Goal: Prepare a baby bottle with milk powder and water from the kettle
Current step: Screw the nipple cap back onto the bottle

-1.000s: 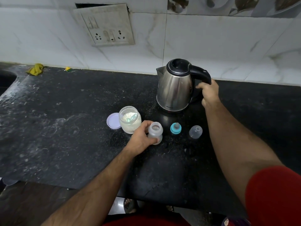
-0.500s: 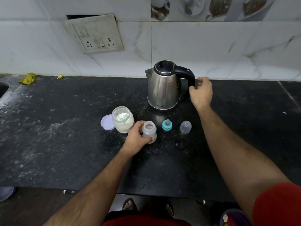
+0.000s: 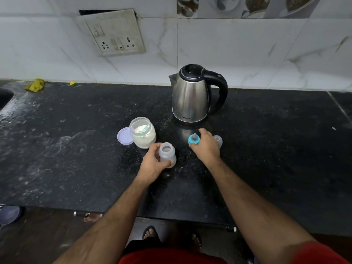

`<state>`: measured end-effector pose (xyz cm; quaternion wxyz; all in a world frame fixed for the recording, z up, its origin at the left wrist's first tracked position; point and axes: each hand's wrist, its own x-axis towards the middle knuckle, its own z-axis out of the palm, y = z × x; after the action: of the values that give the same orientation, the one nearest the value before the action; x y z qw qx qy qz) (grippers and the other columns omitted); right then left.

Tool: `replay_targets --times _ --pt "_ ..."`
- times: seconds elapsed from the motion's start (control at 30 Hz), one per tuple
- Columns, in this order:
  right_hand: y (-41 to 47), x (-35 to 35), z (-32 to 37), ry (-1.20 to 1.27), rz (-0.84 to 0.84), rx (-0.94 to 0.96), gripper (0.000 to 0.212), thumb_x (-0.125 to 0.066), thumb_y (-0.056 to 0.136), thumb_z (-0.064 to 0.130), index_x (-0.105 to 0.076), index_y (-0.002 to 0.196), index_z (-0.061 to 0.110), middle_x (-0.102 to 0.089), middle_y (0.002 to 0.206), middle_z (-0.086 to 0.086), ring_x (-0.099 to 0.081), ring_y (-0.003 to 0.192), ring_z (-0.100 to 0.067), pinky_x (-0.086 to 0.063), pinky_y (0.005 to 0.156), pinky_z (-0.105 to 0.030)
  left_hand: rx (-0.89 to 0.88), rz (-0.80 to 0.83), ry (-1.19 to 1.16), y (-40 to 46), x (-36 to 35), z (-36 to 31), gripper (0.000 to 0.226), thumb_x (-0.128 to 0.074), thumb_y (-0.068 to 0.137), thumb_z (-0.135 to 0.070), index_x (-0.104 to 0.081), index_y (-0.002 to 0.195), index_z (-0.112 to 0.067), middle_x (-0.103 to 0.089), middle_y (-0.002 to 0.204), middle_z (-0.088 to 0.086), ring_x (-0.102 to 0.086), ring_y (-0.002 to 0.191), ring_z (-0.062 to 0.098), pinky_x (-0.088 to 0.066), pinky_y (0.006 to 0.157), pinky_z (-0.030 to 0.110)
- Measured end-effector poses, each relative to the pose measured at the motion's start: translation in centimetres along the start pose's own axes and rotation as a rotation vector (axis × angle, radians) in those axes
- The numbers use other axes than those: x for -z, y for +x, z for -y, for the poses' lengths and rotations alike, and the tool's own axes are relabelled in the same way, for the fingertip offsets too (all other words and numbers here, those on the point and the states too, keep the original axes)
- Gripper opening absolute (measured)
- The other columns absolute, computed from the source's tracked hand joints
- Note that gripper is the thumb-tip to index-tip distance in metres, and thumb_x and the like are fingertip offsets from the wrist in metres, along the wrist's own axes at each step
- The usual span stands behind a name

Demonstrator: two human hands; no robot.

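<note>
A small clear baby bottle point(image 3: 167, 152) stands open-topped on the black counter point(image 3: 76, 149), with my left hand point(image 3: 152, 164) wrapped around its left side. My right hand point(image 3: 207, 147) sits just right of the bottle, thumb and fingers closed around the teal nipple ring point(image 3: 193, 139) on the counter. The clear bottle cap point(image 3: 218, 140) is partly hidden behind that hand. The steel kettle point(image 3: 190, 98) with its black handle stands behind them, untouched. An open glass jar of milk powder point(image 3: 142, 133) stands left of the bottle, a scoop showing inside, its lilac lid point(image 3: 123, 136) beside it.
The counter's front edge runs just before my body. A sink point(image 3: 4, 96) cuts into the far left, with a yellow cloth point(image 3: 35, 85) by the wall. A socket plate point(image 3: 114, 33) hangs on the tiled wall above.
My right hand has let go of the kettle handle and come down to the teal nipple ring. My left hand stays on the bottle.
</note>
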<state>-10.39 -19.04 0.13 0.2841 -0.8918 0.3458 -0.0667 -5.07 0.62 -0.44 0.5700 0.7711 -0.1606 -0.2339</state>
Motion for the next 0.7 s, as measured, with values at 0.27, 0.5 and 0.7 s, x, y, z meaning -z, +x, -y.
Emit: replay_targets --times 0.27,0.5,0.7 --pt "0.9 -0.9 1.0 -0.217 0.077 -0.077 0.055 -0.074 0.086 0.04 -0.055 0.129 0.012 -0.051 0.129 -0.01 -0.061 0.11 -0.027 -0.044 0.07 -0.032 0.023 0.004 -0.007 -0.5 -0.3 1.0 0.057 -0.08 0.069 0.004 -0.055 0.105 -0.032 -0.068 0.109 -0.01 -0.064 0.103 0.009 -0.048 0.101 0.032" --pt "-0.1 -0.1 1.9 -0.027 -0.009 -0.026 0.042 -0.073 0.084 0.035 -0.062 0.118 0.012 -0.055 0.119 -0.007 -0.062 0.097 -0.025 -0.05 0.074 -0.035 0.022 0.033 0.0 -1.2 -0.1 1.2 0.057 -0.079 0.071 0.006 -0.054 0.107 -0.031 -0.067 0.109 -0.011 -0.064 0.102 0.004 -0.047 0.098 0.025" --pt "-3.5 2.2 2.5 0.188 0.011 0.021 0.043 -0.075 0.077 0.028 -0.062 0.117 0.019 -0.055 0.113 0.0 -0.059 0.096 -0.016 -0.051 0.085 -0.034 -0.014 0.111 0.003 -1.2 0.4 2.1 0.057 -0.081 0.071 0.004 -0.056 0.11 -0.029 -0.069 0.11 -0.01 -0.064 0.1 0.0 -0.048 0.095 0.022"
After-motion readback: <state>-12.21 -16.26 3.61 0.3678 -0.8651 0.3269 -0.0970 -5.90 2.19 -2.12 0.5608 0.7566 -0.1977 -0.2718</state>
